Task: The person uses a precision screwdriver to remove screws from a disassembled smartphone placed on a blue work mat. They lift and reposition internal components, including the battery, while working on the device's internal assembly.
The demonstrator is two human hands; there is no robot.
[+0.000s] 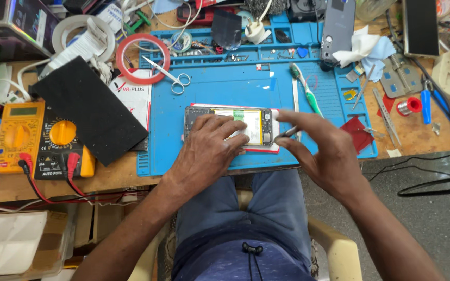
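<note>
Near edge of blue mat (204, 99): left hand (209, 151) lies open, fingers flat on the opened phone (230, 125). Right hand (324, 151), just right of it, pinches tweezers (287, 131) at the phone's right end. Bare mat beyond; scissors (170, 75) far left, toothbrush (304, 88) far right.
</note>
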